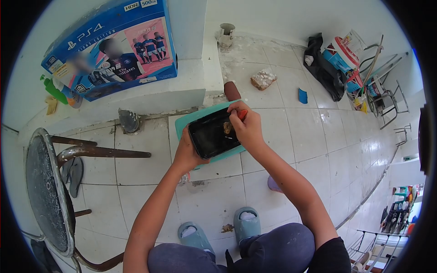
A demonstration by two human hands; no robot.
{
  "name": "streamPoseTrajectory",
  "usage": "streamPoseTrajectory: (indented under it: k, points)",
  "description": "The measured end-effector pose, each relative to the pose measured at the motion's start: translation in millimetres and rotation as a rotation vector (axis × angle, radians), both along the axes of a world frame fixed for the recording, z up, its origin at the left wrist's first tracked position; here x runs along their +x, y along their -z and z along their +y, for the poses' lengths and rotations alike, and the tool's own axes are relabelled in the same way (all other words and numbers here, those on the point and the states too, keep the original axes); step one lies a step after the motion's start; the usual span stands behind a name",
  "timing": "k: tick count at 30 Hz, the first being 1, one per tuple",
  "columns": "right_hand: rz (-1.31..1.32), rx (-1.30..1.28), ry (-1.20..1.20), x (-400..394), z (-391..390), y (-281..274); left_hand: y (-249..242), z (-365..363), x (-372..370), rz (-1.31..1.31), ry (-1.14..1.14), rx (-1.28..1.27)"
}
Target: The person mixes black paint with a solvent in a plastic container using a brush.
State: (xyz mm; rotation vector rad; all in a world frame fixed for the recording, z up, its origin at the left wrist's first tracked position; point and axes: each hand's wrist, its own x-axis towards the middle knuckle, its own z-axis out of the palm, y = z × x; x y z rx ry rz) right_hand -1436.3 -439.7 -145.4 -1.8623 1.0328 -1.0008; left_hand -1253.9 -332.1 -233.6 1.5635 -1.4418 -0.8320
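Note:
A dark rectangular tray is tilted above a turquoise container on the tiled floor. My left hand grips the tray's left edge and lower corner. At the tray's upper right, my right hand is closed round an orange-red handle; the tool's far end is hard to make out. A brownish-yellow piece shows inside the tray beside my right fingers.
A blue PS4 box sits on a ledge at upper left. A round stool lies tipped at left. Beyond the container are a brick chunk and a blue shard. Buckets and a black bag stand at upper right.

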Motion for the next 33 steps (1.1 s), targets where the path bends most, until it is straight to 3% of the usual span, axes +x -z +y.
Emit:
streamPoseTrajectory:
  k: [2, 7, 10, 13, 17, 19, 22, 33]
  points:
    - [-0.033, -0.021, 0.041, 0.2, 0.1, 3.8, -1.7, -0.9, -0.4, 0.015, 0.004, 0.016]
    - [-0.076, 0.3, -0.084, -6.8, -10.3, -11.3, 0.3, -0.8, 0.6, 0.018, 0.017, -0.005]
    - [-0.196, 0.39, -0.115, -5.3, -6.2, -25.1, -4.9, -0.3, -0.7, -0.017, 0.012, -0.028]
    - [-0.154, 0.452, -0.163, 4.6, -1.5, -18.8, -9.9, -0.6, -1.9, -0.024, 0.004, 0.011]
    - [-0.076, 0.444, -0.145, 3.9, -3.3, -6.0, -7.5, -0.5, -1.5, -0.017, 0.008, 0.041]
    - [0.056, 0.26, -0.119, -0.5, -6.1, -2.8, -6.1, 0.2, -1.6, -0.04, 0.007, 0.014]
    - [0.033, 0.057, -0.102, -3.6, -5.0, 0.0, -6.0, -0.7, -0.9, -0.009, 0.016, 0.025]
    - [0.234, 0.034, 0.013, -31.7, -3.2, -35.3, -11.0, 0.4, -1.7, 0.051, 0.006, 0.024]
